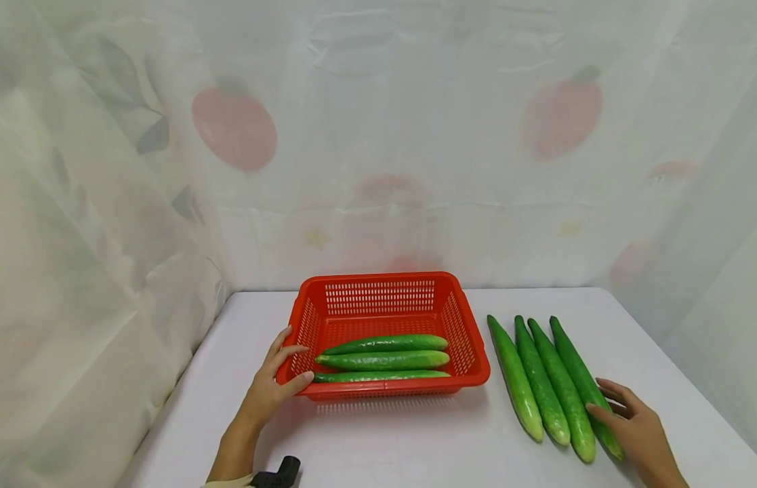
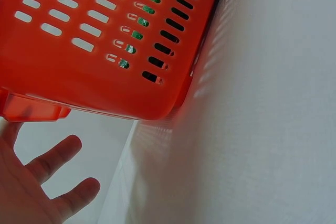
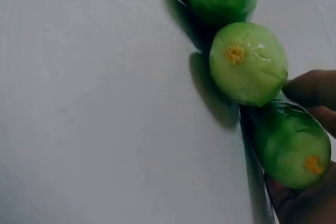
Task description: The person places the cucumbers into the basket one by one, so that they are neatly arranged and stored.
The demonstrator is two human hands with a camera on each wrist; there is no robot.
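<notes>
A red plastic basket [image 1: 384,388] with slotted walls stands on the table, several cucumbers lying crosswise inside, such as the middle cucumber [image 1: 384,360]. At its front left corner my left hand [image 1: 271,386] holds the rim, thumb and forefinger over the edge. In the left wrist view, two fingers [image 2: 58,157] spread free beside the basket wall [image 2: 94,77]. To the right lies a row of several cucumbers. My right hand [image 1: 637,430] grips the rightmost cucumber [image 1: 576,359] near its front end, with thumb and fingers on opposite sides; its blunt end [image 3: 294,150] shows in the right wrist view.
The other cucumbers [image 1: 517,379] of the row lie side by side right of the basket, very close to the gripped one. A white table [image 1: 366,447] bears everything. Patterned curtains [image 1: 384,135] hang behind and at the left.
</notes>
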